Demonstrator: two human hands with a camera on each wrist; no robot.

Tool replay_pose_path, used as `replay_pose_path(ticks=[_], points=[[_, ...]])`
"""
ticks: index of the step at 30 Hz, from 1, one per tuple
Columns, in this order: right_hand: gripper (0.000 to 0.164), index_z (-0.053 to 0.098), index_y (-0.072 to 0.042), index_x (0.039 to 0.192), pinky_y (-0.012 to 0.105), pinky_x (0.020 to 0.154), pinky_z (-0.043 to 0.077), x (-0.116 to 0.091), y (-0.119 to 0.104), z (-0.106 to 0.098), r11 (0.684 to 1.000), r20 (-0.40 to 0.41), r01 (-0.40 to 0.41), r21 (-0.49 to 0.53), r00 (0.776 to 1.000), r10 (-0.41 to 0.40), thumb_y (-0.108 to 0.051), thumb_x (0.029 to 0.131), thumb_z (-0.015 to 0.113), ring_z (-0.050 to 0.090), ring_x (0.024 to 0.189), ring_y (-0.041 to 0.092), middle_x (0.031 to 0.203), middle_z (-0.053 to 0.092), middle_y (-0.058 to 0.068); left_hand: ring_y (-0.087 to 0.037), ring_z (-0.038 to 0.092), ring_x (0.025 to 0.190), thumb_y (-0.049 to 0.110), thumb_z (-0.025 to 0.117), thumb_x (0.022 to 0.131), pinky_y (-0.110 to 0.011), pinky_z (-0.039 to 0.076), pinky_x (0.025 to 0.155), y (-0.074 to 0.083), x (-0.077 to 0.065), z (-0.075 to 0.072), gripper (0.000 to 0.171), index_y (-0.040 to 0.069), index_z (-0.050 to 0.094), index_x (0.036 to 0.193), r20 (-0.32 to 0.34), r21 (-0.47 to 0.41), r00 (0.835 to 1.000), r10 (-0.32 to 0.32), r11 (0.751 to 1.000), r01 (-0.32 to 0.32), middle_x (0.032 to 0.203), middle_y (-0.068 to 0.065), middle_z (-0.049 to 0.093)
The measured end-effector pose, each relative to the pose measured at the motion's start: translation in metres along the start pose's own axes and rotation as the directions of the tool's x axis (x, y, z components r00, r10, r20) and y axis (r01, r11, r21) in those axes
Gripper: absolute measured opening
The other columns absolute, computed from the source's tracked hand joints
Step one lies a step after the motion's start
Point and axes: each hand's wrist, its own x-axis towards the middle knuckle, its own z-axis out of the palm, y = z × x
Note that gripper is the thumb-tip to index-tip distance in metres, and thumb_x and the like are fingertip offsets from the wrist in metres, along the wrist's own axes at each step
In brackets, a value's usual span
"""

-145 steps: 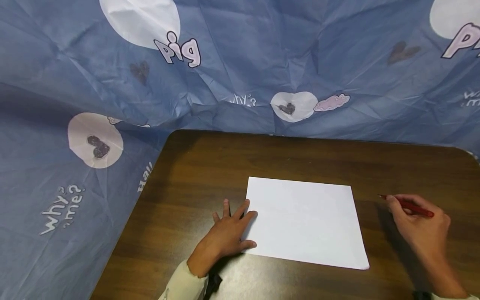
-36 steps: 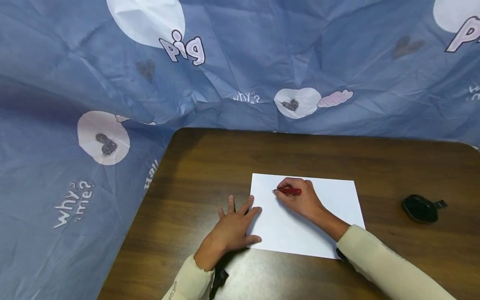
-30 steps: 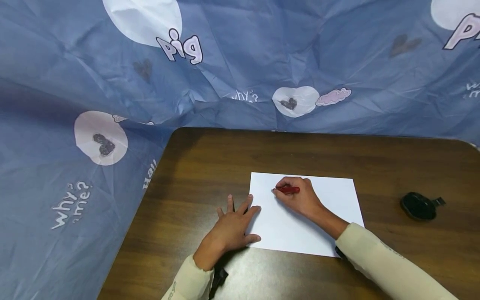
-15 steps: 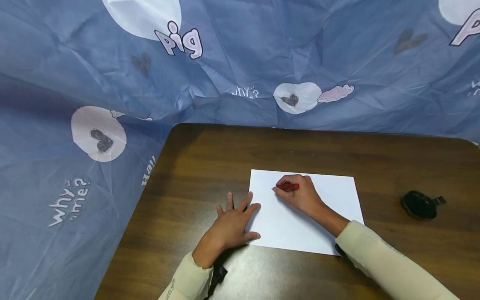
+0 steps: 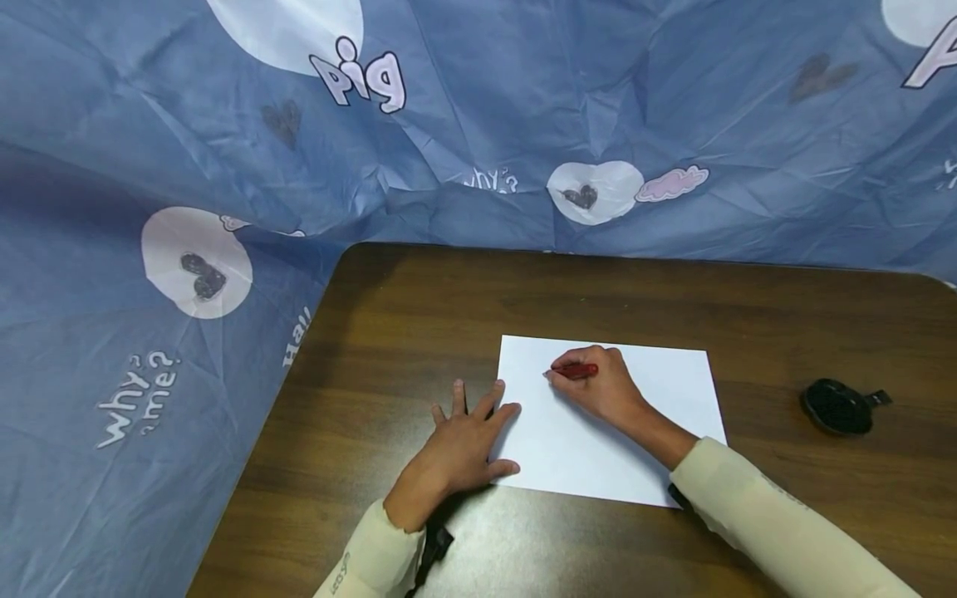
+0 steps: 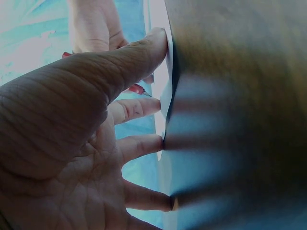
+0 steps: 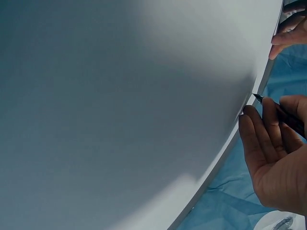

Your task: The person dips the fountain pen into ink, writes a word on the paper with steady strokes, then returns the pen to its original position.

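A sheet of white paper (image 5: 576, 448) lies on the brown table. My left hand (image 5: 459, 448) rests at its left edge, fingers spread, with thumb and some fingertips on the sheet. In the upper left part of the paper, my right hand (image 5: 601, 386) pinches a red pen (image 5: 581, 371) between thumb and fingers. The right wrist view shows the pen's dark, pointed tip (image 7: 257, 97) at the paper surface. No marks can be made out on the sheet. In the left wrist view, my left thumb (image 6: 129, 62) partly covers the right hand and the pen.
A dark oval object (image 5: 837, 407) with a small tab sits on the table (image 5: 463, 307) at the right. Blue printed cloth (image 5: 463, 100) hangs behind the table and along its left side. A black strap piece (image 5: 437, 544) shows under the left wrist.
My right hand has brought the pen left from beside the paper onto its upper left part, exposing the dark oval object. Over the last second the hands have hardly moved; the view tilted slightly.
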Motion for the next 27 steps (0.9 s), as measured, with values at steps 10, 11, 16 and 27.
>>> replay_pose_path(ticks=[10,11,16,27], points=[[0.012,0.078,-0.003,0.093,0.031,0.067,0.056,-0.0001,0.0,-0.0012,1.0,0.005,0.017,-0.005,1.0,-0.017,-0.011,0.084,0.08,0.071,0.079,0.017,0.088,0.075,0.006,-0.066,0.018,0.136,0.052,0.072,0.087,-0.08,0.031,0.091,0.0004,0.0001,-0.0002,0.076,0.021,0.043,0.15,0.014,0.002,1.0,-0.007,1.0,0.006,0.162,-0.012,0.026],[0.012,0.078,-0.003,0.093,0.031,0.067,0.056,0.0002,-0.0002,-0.0014,1.0,0.005,0.019,-0.007,1.0,-0.019,-0.011,0.084,0.08,0.071,0.079,0.017,0.088,0.075,0.006,-0.066,0.018,0.136,0.052,0.072,0.087,-0.08,0.031,0.091,0.0004,0.0001,-0.0002,0.076,0.021,0.043,0.15,0.014,0.001,1.0,-0.008,1.0,0.008,0.162,-0.012,0.026],[0.011,0.078,-0.003,0.092,0.032,0.068,0.056,0.0008,0.0002,-0.0014,0.999,0.005,0.029,-0.014,1.0,-0.029,-0.01,0.084,0.08,0.071,0.079,0.018,0.088,0.075,0.006,-0.066,0.018,0.136,0.052,0.072,0.087,-0.08,0.031,0.091,0.001,-0.0002,-0.0009,0.076,0.021,0.043,0.15,0.014,-0.004,1.0,-0.013,1.0,0.013,0.163,-0.012,0.026],[0.009,0.079,-0.005,0.092,0.031,0.069,0.056,0.0014,0.0041,-0.0005,1.0,0.017,0.018,-0.016,1.0,-0.018,-0.011,0.085,0.079,0.07,0.08,0.017,0.088,0.075,0.005,-0.066,0.017,0.136,0.052,0.072,0.087,-0.081,0.031,0.091,-0.0001,-0.0003,0.0006,0.076,0.02,0.042,0.15,0.005,-0.004,1.0,-0.006,1.0,0.006,0.162,-0.012,0.026]])
